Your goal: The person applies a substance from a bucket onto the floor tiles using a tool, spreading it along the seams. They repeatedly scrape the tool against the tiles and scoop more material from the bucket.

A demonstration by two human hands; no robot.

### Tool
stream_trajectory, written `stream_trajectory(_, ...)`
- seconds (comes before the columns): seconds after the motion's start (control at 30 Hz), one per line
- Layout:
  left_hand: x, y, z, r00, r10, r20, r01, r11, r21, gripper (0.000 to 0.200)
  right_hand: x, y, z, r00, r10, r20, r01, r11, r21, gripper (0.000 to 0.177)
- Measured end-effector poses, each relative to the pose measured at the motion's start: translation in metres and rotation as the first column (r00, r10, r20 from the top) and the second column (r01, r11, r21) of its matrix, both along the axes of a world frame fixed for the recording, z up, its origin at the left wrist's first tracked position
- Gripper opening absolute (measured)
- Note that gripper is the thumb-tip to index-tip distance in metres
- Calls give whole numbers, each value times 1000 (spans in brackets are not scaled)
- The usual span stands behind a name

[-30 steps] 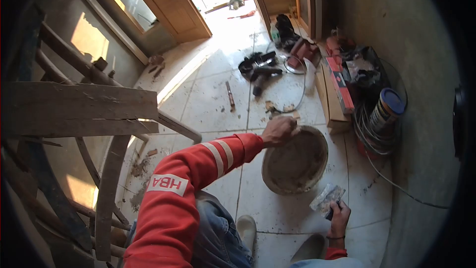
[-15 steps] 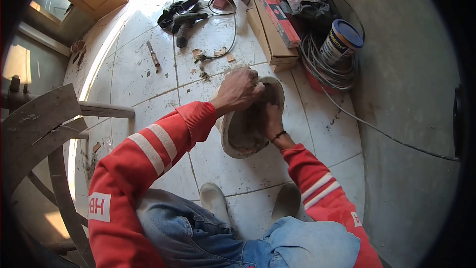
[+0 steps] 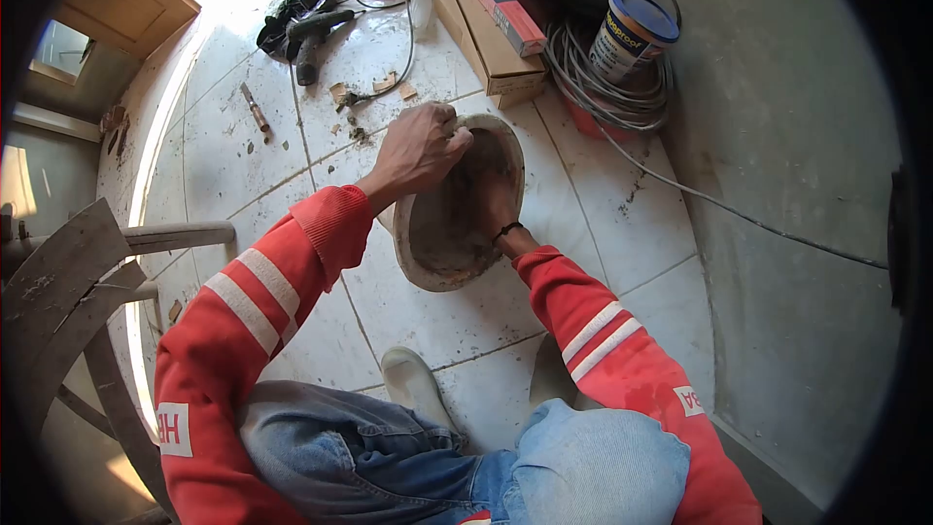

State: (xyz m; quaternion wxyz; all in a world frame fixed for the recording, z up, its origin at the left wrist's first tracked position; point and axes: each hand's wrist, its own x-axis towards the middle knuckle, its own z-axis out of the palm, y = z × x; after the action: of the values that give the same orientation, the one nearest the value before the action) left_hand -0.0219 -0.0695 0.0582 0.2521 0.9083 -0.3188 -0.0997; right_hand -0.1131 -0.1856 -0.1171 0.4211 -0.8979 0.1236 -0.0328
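A dirty off-white bucket (image 3: 420, 267) leans over on the tiled floor in front of me, its oval mouth turned towards me. Grey-brown residue coats its inside. My left hand (image 3: 418, 148) is closed on the upper left part of the rim, fingers curled. Inside the mouth is my right hand (image 3: 496, 202), reaching down along the right wall. Shadow and the bucket hide its fingers, so I cannot make out whether it holds anything.
A drill (image 3: 311, 39), a chisel-like tool (image 3: 256, 113) and wood scraps lie ahead on the floor. At the right stand a cardboard box (image 3: 496, 49), a coiled cable (image 3: 593, 102) and a labelled tub (image 3: 627, 34). A wooden chair (image 3: 73, 272) is at my left.
The whole view has shifted, so the bucket and floor objects appear further left and higher. My right hand has gone deeper into the bucket; my left hand keeps its hold on the rim.
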Motion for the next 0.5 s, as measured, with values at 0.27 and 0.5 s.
stream_trajectory(0.27, 7, 12, -6, 1000, 2, -6, -3, 998, -59, 35, -5, 2, 39, 998, 15, -58, -18, 998, -59, 32)
stream_trajectory(0.5, 26, 43, -14, 995, 101, 23, -96, 980, -172, 39, -45, -40, 54, 998, -61, -25, 64, 992, 106, 29)
